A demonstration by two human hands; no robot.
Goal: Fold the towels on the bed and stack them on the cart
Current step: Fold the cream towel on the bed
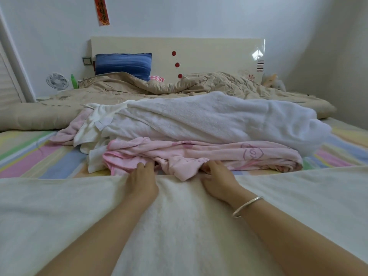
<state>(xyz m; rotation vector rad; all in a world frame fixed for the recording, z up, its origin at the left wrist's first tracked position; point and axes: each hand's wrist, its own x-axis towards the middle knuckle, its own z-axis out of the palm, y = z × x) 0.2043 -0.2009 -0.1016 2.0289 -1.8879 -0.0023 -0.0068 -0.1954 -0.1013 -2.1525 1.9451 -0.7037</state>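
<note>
A large cream towel [59,212] lies spread across the near part of the bed, under both my forearms. My left hand [142,181] and my right hand [217,180] rest at its far edge, fingers curled over that edge; the fingertips are hidden in the cloth. Just beyond them lies a crumpled pink towel [199,154]. A big white towel [219,118] is heaped on top of it. At the heap's left, a small white cloth [93,126] and another pale pink towel [67,130] stick out. No cart is in view.
The bed has a pastel striped sheet [29,154]. A beige quilt [139,88] is bunched toward the headboard [209,54], with a blue pillow [123,63]. A small fan [57,81] and a green bottle [74,81] stand at the far left. Walls close the right side.
</note>
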